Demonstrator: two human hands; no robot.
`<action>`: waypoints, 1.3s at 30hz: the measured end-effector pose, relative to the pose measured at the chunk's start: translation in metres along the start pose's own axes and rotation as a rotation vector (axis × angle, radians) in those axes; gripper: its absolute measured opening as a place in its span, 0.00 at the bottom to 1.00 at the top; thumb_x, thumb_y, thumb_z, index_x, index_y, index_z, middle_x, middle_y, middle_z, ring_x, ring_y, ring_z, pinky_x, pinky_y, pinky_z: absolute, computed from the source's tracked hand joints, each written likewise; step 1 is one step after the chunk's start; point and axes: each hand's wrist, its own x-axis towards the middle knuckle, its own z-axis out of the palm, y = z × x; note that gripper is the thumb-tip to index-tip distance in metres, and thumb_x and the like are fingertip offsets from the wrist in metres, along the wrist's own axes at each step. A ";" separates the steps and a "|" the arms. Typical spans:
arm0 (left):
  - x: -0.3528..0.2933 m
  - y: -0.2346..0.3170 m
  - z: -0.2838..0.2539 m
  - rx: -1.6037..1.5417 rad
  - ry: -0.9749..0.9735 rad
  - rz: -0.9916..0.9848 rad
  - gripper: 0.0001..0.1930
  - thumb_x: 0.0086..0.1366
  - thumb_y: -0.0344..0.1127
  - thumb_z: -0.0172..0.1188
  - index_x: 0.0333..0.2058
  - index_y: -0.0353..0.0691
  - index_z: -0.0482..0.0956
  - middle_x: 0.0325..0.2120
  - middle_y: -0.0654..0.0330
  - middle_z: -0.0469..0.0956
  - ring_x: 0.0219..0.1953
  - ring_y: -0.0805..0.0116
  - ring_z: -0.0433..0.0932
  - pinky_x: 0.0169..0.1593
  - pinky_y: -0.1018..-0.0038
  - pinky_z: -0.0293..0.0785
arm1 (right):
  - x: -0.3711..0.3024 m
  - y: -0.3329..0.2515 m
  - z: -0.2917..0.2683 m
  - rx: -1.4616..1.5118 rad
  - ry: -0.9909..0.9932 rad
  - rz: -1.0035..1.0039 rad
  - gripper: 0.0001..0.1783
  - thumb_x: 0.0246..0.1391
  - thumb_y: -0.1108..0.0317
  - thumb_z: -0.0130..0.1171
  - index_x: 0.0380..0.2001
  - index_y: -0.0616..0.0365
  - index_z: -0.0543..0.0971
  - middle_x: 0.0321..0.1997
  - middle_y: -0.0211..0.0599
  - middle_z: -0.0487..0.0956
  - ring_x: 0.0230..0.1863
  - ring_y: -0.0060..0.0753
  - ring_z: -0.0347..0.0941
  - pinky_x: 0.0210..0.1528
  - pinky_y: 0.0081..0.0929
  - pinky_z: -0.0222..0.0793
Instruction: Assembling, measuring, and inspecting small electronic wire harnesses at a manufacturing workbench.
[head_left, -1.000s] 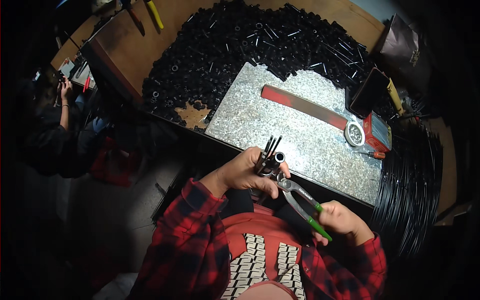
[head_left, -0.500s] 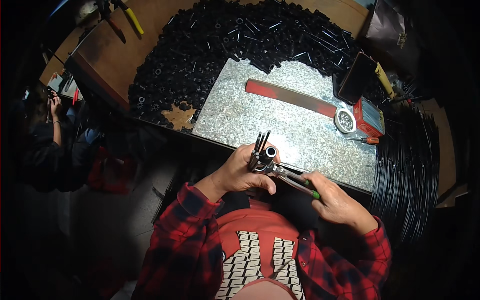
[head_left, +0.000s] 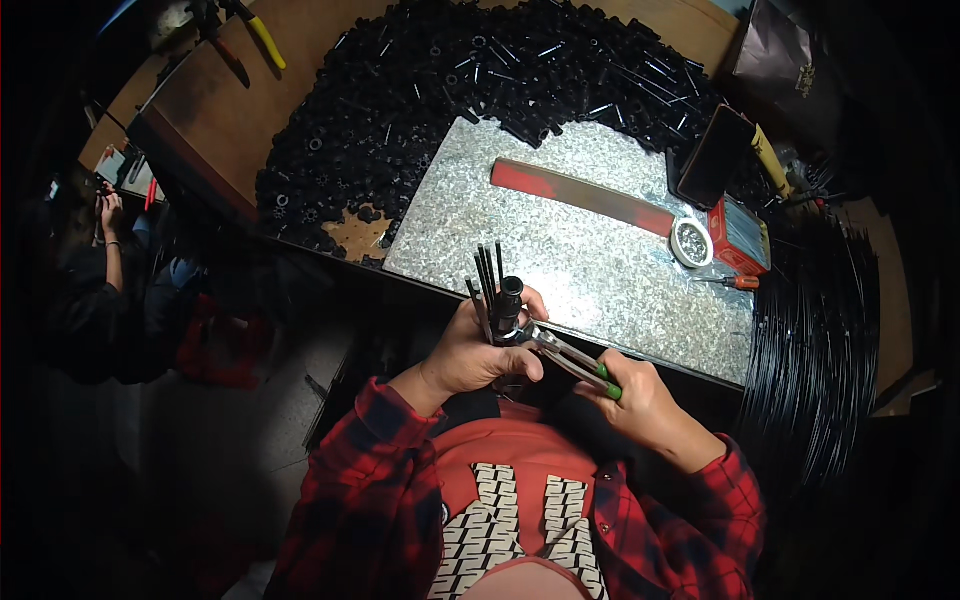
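My left hand (head_left: pixel 474 345) is wrapped round a black tubular part (head_left: pixel 508 305) with a round open end facing up. Several thin black rods (head_left: pixel 486 275) stick up beside that tube from the same grip. My right hand (head_left: pixel 640 398) grips the green-tipped handles of a pair of pliers (head_left: pixel 572 358). The pliers' metal jaws meet the side of the tube by my left thumb; the exact bite is too small to tell. Both hands are in front of the near edge of a speckled grey board (head_left: pixel 560 265).
A big heap of black parts (head_left: pixel 400 110) covers the table's far side. On the board lie a red-and-brown bar (head_left: pixel 580 195) and a white dish (head_left: pixel 691 243). Right of them are a red box (head_left: pixel 738 240), a screwdriver (head_left: pixel 740 282) and long black rods (head_left: pixel 815 340). Another person's hand (head_left: pixel 110 212) is at far left.
Both hands have shifted slightly left. The tube and rods now stand more upright, showing more of the tube's side. The pliers remain at the tube, their handles a little further left.
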 end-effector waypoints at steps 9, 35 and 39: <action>-0.001 -0.005 -0.005 0.178 0.022 0.039 0.36 0.41 0.41 0.76 0.45 0.33 0.65 0.16 0.73 0.67 0.22 0.85 0.67 0.28 0.86 0.63 | -0.001 0.021 -0.023 -0.181 0.363 -0.089 0.07 0.50 0.76 0.58 0.26 0.62 0.69 0.19 0.48 0.71 0.19 0.48 0.70 0.22 0.33 0.63; -0.019 -0.010 0.009 0.351 -0.141 0.136 0.39 0.41 0.36 0.77 0.48 0.36 0.61 0.15 0.73 0.62 0.19 0.84 0.62 0.26 0.85 0.58 | 0.098 0.100 -0.119 -0.676 0.369 0.303 0.10 0.44 0.68 0.55 0.27 0.63 0.79 0.31 0.53 0.79 0.37 0.54 0.76 0.42 0.44 0.71; -0.018 -0.009 0.009 0.332 -0.146 0.100 0.38 0.41 0.33 0.77 0.48 0.35 0.61 0.15 0.73 0.62 0.19 0.84 0.63 0.26 0.86 0.59 | 0.094 0.101 -0.121 -0.590 0.428 0.300 0.10 0.43 0.70 0.55 0.28 0.64 0.77 0.31 0.56 0.78 0.37 0.56 0.75 0.43 0.45 0.70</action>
